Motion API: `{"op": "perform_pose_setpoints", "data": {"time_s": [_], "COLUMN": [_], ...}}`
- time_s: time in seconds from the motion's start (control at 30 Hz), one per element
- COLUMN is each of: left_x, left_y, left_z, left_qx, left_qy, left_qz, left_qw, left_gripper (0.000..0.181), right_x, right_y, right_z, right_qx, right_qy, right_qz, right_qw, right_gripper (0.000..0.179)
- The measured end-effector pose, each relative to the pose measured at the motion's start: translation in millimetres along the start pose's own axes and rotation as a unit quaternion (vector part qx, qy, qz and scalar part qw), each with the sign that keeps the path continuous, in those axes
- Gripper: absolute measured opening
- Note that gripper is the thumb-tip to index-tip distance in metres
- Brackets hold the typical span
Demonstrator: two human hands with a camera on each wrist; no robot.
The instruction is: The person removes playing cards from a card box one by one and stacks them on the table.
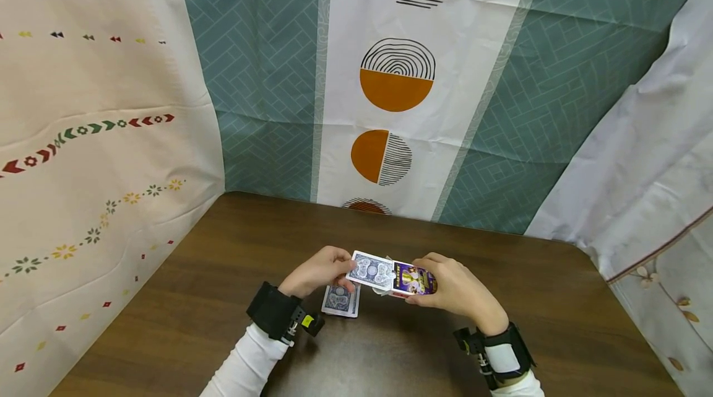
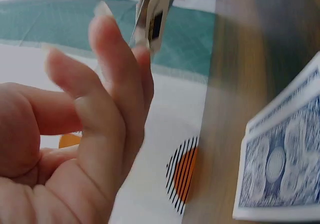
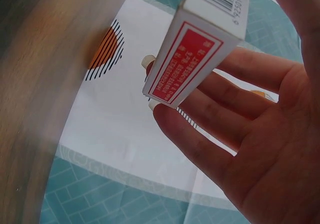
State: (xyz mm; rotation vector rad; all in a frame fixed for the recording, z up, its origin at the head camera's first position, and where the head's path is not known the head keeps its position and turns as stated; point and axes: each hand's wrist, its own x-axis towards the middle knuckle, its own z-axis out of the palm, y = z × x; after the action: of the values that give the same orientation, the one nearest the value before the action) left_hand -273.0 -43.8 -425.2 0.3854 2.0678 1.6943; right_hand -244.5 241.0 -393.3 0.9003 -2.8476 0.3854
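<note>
- Basically, it's a two-handed job: a card lined up with the mouth of a box, both held above the tabletop, around midway between its left and right edges.
- Left hand has the card pinched by its outer end, thumb on top and fingers below. Could be one card or several, can't tell from here.
- Right hand is grasping the box by its far end, thumb on one side and fingers on the other. The right wrist view shows a red panel and a barcode on it.
- There's a pile of cards, backs up and a bit skewed, on the tabletop under the left hand, a little closer to the left edge than the right. Neither hand seems to have hold of it.
- My read on the step: cards passing through the box mouth. In or out? One moment won't settle that, honestly.
- Either way, I'd say the next move calls for a firm right hand on the box and a straight, level slide from the left, so the card doesn't snag on the flap.
</note>
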Motion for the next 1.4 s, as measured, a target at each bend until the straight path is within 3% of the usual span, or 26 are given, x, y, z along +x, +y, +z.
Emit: {"op": "perform_pose_setpoints", "data": {"time_s": [0.2, 0.33, 0.43, 0.67, 0.93, 1.17, 1.4], "left_x": [-0.4, 0.8, 2.6, 10.7, 14.4, 15.7, 15.7], "left_y": [-5.0, -8.0, -9.7, -19.6, -33.8, -42.3, -44.9], "left_z": [-15.3, -24.4, -28.4, -29.6, -26.8, -23.9, -22.1], "left_qx": [-0.008, -0.044, -0.061, -0.048, 0.001, 0.068, 0.117], "left_qy": [0.031, 0.055, 0.084, 0.156, 0.205, 0.217, 0.230], "left_qz": [0.016, 0.025, 0.014, -0.024, -0.053, -0.079, -0.086], "left_qw": [0.9993, 0.9972, 0.9946, 0.9863, 0.9773, 0.9705, 0.9624], "left_gripper": [0.021, 0.027, 0.028, 0.022, 0.014, 0.010, 0.007], "right_x": [-0.4, -0.5, -0.5, -0.4, 1.0, 2.4, 2.9], "right_y": [1.7, 2.1, 2.5, 3.4, 4.3, 5.7, 6.2], "right_z": [0.1, 0.8, 1.3, 3.2, 5.2, 7.3, 9.1], "right_qx": [0.000, 0.004, 0.004, 0.005, 0.006, 0.009, 0.008], "right_qy": [0.005, 0.004, 0.005, 0.009, 0.005, -0.006, -0.010], "right_qz": [0.002, 0.004, 0.001, -0.004, -0.003, 0.004, 0.001], "right_qw": [1.0000, 1.0000, 1.0000, 0.9999, 1.0000, 0.9999, 0.9999], "right_gripper": [0.058, 0.058, 0.058, 0.058, 0.057, 0.059, 0.059]}}
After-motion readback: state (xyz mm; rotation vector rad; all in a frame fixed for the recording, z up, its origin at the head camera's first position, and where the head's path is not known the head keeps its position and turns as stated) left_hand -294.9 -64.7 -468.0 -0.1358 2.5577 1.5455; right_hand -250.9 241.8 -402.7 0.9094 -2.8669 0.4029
